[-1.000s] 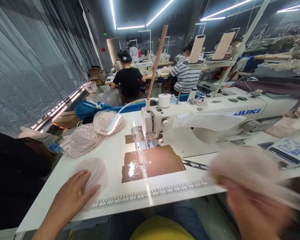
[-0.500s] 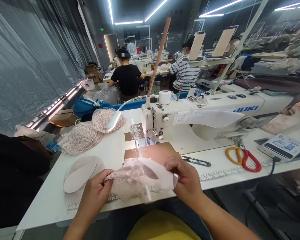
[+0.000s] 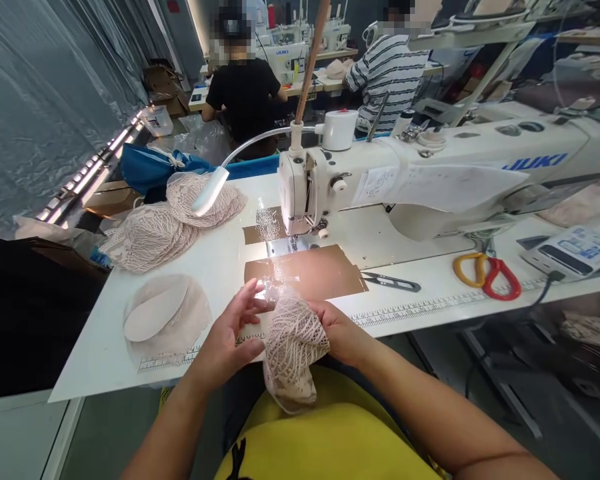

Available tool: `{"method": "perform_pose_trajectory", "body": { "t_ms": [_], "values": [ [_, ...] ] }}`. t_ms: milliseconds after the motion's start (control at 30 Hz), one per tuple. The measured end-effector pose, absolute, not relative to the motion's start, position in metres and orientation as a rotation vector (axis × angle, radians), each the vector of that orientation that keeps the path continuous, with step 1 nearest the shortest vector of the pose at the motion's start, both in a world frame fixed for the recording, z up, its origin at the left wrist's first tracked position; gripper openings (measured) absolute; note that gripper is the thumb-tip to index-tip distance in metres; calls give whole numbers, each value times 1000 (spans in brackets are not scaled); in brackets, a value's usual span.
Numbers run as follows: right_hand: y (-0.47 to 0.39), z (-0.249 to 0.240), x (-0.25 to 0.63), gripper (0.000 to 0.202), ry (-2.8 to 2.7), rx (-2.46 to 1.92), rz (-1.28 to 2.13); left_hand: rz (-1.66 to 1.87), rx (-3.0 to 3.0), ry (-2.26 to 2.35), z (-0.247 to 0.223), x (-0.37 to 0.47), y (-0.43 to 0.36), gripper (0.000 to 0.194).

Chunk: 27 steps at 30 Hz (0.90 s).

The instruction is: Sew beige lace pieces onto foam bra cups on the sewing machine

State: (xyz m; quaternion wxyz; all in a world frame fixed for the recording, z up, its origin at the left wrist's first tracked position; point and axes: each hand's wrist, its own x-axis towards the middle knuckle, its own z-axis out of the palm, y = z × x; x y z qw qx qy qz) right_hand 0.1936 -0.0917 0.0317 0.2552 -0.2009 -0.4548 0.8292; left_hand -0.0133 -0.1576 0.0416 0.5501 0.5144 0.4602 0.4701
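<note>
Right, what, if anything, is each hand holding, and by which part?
The right hand grips the crumpled beige lace piece by its upper right edge; the left hand is open beside it, contact unclear.

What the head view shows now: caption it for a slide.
Right hand holding patterned lace, left hand open beside it, in front of a sewing machine.

Company ahead, clutter left

Ahead we see a co-worker in black and another in stripes. Leftward, a blue bag lies near a cardboard box, and a white tub stands near a grey curtain.
</note>
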Motion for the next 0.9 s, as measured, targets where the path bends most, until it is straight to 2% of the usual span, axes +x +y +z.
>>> {"method": "perform_pose_trajectory", "body": {
  "t_ms": [133, 333, 400, 467, 533, 600, 733, 833, 900],
  "values": [
    [-92, 34, 193, 29, -1208, -632, 2085, 879, 981, 901, 29, -16, -161, 68],
    [-91, 30, 192, 56, -1136, -840, 1800, 1016, 860, 936, 25, -10, -168, 45],
    [-90, 27, 194, 50, -1203, -829, 1684, 1065, 828, 942, 27, -5, -170, 39],
    [-90, 25, 196, 30, -1295, -840, 1609, 1126, 787, 957, 28, 1, -171, 32],
    [-89, 24, 198, 39, -1326, -842, 1649, 1195, 734, 982, 29, 7, -172, 28],
    [-89, 25, 199, 39, -1319, -816, 1734, 1277, 655, 1005, 28, 12, -171, 29],
    [-89, 26, 195, 22, -1271, -763, 1662, 1448, 355, 966, 25, 23, -163, 42],
    [-91, 27, 186, 17, -1132, -732, 1589, 1416, 224, 795, 23, 35, -161, 66],
    [-93, 28, 180, 17, -1084, -751, 1589, 1315, 286, 698, 21, 44, -163, 70]
  ]
}}
